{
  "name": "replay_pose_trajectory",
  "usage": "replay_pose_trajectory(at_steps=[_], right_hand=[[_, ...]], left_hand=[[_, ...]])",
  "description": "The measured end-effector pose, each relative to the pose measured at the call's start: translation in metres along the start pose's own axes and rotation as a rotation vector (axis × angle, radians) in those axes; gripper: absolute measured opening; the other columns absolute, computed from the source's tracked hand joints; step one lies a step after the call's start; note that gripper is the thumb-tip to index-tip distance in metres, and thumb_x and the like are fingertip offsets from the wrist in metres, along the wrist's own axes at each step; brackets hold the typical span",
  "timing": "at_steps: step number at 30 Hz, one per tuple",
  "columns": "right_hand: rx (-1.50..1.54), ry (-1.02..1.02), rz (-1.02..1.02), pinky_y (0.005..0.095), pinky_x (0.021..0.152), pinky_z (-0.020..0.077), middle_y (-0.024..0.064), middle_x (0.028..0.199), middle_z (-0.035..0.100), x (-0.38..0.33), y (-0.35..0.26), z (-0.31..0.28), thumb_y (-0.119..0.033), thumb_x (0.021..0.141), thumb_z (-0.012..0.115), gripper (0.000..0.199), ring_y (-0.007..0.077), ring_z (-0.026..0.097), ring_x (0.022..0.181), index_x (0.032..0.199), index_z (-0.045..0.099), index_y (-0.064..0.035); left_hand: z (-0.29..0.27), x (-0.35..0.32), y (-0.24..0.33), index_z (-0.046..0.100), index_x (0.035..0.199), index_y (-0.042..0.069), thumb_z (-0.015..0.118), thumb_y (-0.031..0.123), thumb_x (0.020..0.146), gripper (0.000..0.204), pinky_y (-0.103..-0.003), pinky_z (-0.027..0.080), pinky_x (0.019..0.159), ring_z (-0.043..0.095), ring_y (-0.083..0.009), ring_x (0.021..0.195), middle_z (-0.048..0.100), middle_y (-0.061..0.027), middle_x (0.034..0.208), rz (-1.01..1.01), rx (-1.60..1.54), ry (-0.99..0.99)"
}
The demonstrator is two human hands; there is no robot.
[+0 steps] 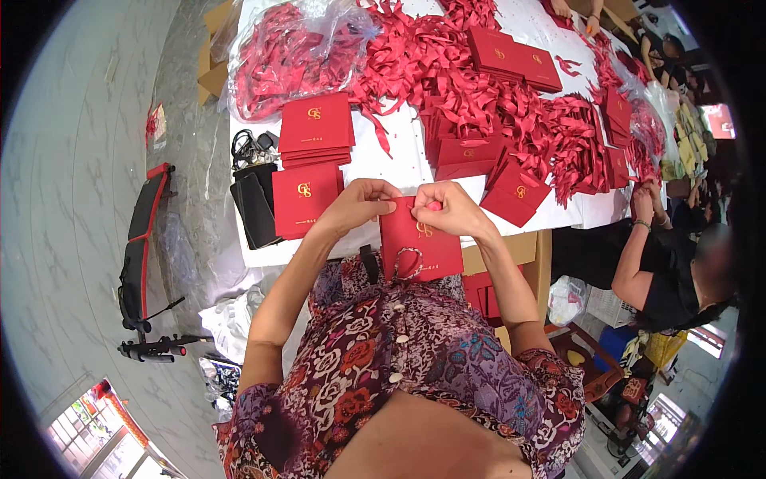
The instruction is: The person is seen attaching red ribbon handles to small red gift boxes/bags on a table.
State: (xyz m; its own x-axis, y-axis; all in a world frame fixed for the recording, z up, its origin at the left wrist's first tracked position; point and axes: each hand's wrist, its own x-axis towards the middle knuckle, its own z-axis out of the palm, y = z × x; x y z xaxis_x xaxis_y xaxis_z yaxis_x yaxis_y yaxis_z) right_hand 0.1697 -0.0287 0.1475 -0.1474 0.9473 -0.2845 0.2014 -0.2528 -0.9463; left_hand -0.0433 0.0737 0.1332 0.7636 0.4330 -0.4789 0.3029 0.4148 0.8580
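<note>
Gripping a red pouch (443, 249) by its top left, thumb and fingers of the left hand (361, 207) pinched on it. Right hand (448, 211) curled closed at the top edge, knuckles up; can't tell what its fingers pinch, hidden. Pouch sits at the near table edge, just in front of the body, gold print facing up, pale loop (409, 263) over its lower left.

Clock centred on pouch, 12 = away from the wearer. Red ribbon heap (423, 52) at 12, spilling round to 2. Clear plastic bag (299, 60) with more ribbons at 11. Two pouch stacks at 10, farther stack (315, 128) and nearer stack (307, 201); black case (257, 207) just left of the nearer one, keys (255, 148) above the case. More pouches (471, 152) at 1, fanned pouches (519, 194) at 2. White tabletop (367, 172) underneath. Co-worker (638, 263) at 3, hands at the ribbons' edge. Another person's hands (592, 24) at 1, far side.
</note>
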Motion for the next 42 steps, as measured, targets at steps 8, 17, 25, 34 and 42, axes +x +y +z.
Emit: replay_pose_trajectory(at_steps=[8,17,25,34,42], right_hand=[[0.084,-0.030,0.080,0.0268,0.054,0.0435,0.0022,0.062,0.061,0.009,0.008,0.008,-0.013,0.081,0.066,0.015,0.0082,0.055,0.058,0.073,0.061,-0.0008],[-0.245,0.295,-0.037,0.0390,0.062,0.0498,0.0156,0.072,0.066,0.014,0.002,0.036,-0.018,0.082,0.068,0.018,0.0316,0.065,0.066,0.083,0.064,-0.0006],[-0.165,0.153,-0.156,0.0337,0.065,0.0489,0.0117,0.079,0.063,0.005,-0.024,0.010,-0.019,0.090,0.066,0.020,0.0221,0.063,0.071,0.091,0.065,0.0008],[-0.003,-0.223,-0.067,0.0303,0.076,0.0492,0.0063,0.084,0.068,0.023,-0.011,-0.006,-0.011,0.093,0.061,0.016,0.0134,0.061,0.079,0.097,0.069,0.0019],[0.221,-0.248,-0.053,0.0251,0.075,0.0478,-0.0004,0.085,0.067,0.036,0.018,0.007,-0.008,0.093,0.059,0.014,0.0064,0.057,0.081,0.097,0.070,0.0008]], left_hand=[[0.012,-0.004,0.005,0.069,0.100,0.001,0.068,0.005,0.084,0.017,-0.022,0.041,0.059,0.052,-0.0035,0.066,0.066,0.0023,0.081,0.113,0.300,0.150],[0.018,-0.006,0.012,0.068,0.095,0.001,0.067,0.005,0.084,0.012,-0.024,0.036,0.051,0.042,-0.0038,0.054,0.058,0.0012,0.066,0.271,0.526,0.334],[0.014,-0.018,0.017,0.066,0.094,0.002,0.074,0.012,0.084,0.016,-0.025,0.035,0.051,0.042,-0.0040,0.056,0.058,0.0014,0.069,0.274,0.537,0.306],[0.021,-0.030,0.021,0.069,0.095,0.004,0.076,0.009,0.082,0.015,-0.029,0.042,0.057,0.052,-0.0128,0.061,0.061,-0.0045,0.074,0.535,0.694,0.262],[0.021,-0.028,0.014,0.070,0.091,0.004,0.077,0.007,0.080,0.013,-0.029,0.043,0.058,0.055,-0.0145,0.064,0.065,-0.0044,0.077,0.592,0.655,0.275]])
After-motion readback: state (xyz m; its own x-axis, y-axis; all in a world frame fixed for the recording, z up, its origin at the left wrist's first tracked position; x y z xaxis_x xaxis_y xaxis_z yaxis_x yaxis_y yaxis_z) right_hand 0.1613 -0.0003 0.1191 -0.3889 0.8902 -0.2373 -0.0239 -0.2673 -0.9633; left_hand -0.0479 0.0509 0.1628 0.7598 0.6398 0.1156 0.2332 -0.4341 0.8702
